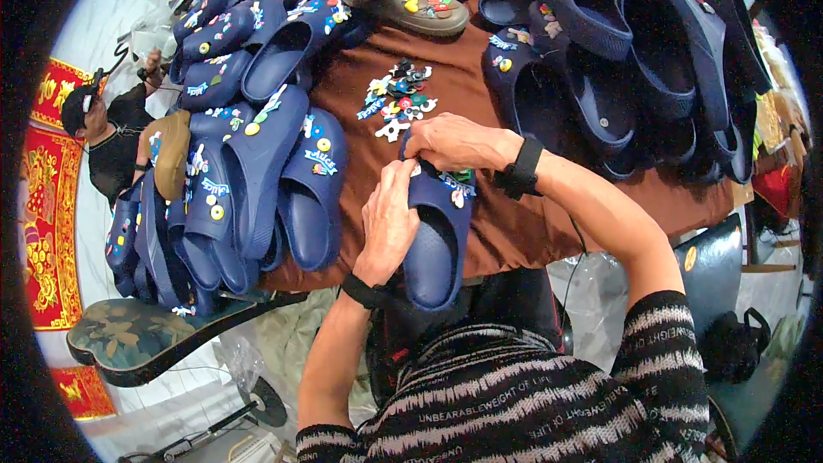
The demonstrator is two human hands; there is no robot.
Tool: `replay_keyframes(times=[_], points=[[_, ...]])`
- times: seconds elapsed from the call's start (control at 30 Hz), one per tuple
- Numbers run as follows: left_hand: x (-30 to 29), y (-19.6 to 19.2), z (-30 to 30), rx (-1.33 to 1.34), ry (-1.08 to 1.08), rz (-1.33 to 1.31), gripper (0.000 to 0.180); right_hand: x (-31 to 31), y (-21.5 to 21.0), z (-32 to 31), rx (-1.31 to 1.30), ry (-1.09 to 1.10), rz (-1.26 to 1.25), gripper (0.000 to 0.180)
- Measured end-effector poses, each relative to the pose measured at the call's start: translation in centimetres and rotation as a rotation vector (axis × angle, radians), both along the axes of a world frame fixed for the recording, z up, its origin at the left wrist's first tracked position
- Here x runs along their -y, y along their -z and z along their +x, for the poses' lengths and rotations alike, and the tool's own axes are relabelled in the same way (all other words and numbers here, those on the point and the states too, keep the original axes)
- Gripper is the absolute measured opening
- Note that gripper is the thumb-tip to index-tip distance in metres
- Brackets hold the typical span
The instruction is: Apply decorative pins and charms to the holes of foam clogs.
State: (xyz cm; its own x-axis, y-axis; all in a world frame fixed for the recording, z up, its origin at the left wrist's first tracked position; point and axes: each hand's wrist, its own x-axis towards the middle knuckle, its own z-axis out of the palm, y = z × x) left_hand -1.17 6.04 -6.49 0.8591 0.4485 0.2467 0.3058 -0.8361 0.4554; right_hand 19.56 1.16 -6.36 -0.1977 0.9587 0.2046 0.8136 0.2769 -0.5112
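You have the navy clog (433, 261) at the near edge of the brown cloth (353, 81), just in front of your body, with its toe pointing away from you and its open heel end toward you. Its long axis runs almost straight from near to far, the toe end leaning a little to your right, and the opening faces up, showing the insole. Your left hand (390, 227) grips the left side of the upper with fingers bent, and your right hand (450, 141) curls closed over the toe end, fingertips close to the left ones; whether either pinches a small charm there is hidden. Colourful charms show on the upper beside your right hand. Past the toe, a loose heap of charms (403, 103) lies directly on the cloth. Decorated navy clogs (313, 206) crowd your left, most of the nearest with toes away from you, and more navy clogs are stacked on your right. What looks like a black bag (733, 347) sits low on the right; you cannot tell its contents.
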Motion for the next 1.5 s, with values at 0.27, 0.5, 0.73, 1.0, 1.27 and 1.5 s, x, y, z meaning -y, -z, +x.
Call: replay_keyframes(times=[0.27,0.5,0.73,1.0,1.27,1.5], points=[[0.4,-0.8,0.0,-0.079,-0.013,-0.039,0.064,5.1,-0.1,-0.7,-0.125,0.384,0.25,0.018],[0.2,0.2,-0.2,0.023,-0.015,-0.121,0.07,11.7,2.7,-4.6,-0.555,0.588,0.083,0.024],[0.2,0.8,-0.2,0.023,-0.014,-0.198,0.074,11.1,4.0,-4.9,-0.45,0.584,0.233,0.027],[0.1,0.8,-0.5,0.017,0.016,-0.216,0.076,10.5,1.8,-3.8,-0.215,0.482,0.181,0.026],[0.2,0.6,-0.1,0.039,0.036,-0.249,0.076,10.0,2.6,-3.7,-0.242,0.467,0.238,0.021],[0.1,1.0,0.0,0.053,0.022,-0.241,0.074,9.8,2.6,-3.9,-0.236,0.553,0.135,0.021]])
